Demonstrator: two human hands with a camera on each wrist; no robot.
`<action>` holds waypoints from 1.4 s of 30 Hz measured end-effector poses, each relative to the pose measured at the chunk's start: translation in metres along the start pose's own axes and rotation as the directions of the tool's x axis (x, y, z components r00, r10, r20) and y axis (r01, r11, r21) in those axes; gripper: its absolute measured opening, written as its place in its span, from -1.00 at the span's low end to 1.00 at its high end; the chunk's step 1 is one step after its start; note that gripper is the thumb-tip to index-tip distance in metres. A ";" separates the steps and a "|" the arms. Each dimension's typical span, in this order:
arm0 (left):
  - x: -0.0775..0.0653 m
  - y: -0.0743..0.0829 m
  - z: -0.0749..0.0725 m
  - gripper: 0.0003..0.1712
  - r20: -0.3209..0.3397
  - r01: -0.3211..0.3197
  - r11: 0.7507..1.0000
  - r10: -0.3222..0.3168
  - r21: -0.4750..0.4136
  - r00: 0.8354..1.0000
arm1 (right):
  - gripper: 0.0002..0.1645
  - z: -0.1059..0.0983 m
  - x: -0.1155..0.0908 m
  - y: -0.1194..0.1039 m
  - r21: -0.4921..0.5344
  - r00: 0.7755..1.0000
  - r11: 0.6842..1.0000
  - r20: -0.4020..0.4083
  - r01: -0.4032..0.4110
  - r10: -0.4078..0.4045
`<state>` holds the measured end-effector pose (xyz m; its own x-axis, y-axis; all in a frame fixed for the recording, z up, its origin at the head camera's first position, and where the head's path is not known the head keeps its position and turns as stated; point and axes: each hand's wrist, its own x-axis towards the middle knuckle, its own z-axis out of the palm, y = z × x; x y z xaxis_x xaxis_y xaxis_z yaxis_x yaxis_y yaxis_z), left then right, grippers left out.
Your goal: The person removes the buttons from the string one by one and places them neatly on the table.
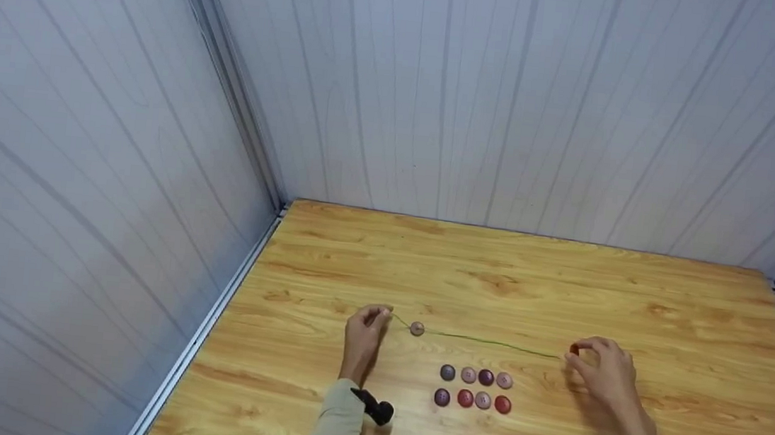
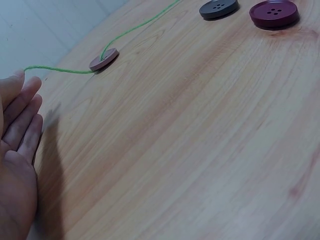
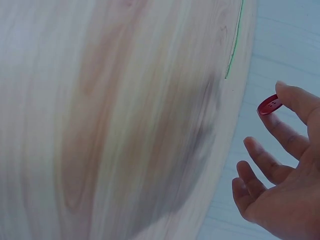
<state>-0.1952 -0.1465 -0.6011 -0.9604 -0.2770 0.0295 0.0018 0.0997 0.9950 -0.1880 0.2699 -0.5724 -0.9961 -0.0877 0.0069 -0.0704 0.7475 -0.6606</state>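
My left hand pinches one end of a thin green string between thumb and fingertips. The string runs through a pinkish-brown button lying on the table a little to the right of that hand. From there it stretches right across the wood, and its loose end lies close to my right hand. Between the right thumb and index finger is a red button with small holes, held above the table and apart from the string. The other right fingers are loosely bent.
Several buttons lie in two rows between the forearms: a grey one, a dark purple one, a red one, a pink one and others. The wooden table meets pale walls at the back and sides.
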 end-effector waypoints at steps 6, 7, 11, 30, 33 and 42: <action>0.008 -0.020 0.002 -0.75 -0.018 -0.022 0.999 0.023 0.038 1.000 | -0.61 0.012 -0.006 -0.010 -0.061 0.996 0.994 0.005 0.092 -0.092; 0.009 -0.021 0.002 -0.75 -0.019 -0.020 0.999 0.021 0.042 1.000 | -0.64 0.015 -0.007 -0.012 -0.070 0.994 0.992 0.007 0.105 -0.105; 0.009 -0.022 0.002 -0.75 -0.021 -0.025 0.999 0.026 0.047 0.999 | -0.68 0.024 -0.012 -0.018 -0.112 0.990 0.983 0.020 0.144 -0.143; 0.007 -0.015 0.002 -0.74 -0.011 -0.009 0.999 0.010 0.041 1.000 | -0.68 0.052 -0.019 -0.029 -0.195 0.969 0.950 0.097 0.244 -0.229; 0.000 0.000 0.000 -0.73 0.012 -0.027 0.999 0.027 0.044 1.000 | -0.68 0.053 -0.020 -0.030 -0.207 0.966 0.944 0.100 0.256 -0.240; 0.010 -0.022 0.002 -0.76 -0.009 0.001 0.999 0.000 0.039 1.000 | -0.67 0.056 -0.021 -0.031 -0.203 0.963 0.942 0.094 0.266 -0.251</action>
<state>-0.2051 -0.1497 -0.6224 -0.9579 -0.2856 0.0299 -0.0097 0.1362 0.9906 -0.1620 0.2118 -0.5945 -0.9370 -0.3342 0.1017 -0.3415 0.8151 -0.4680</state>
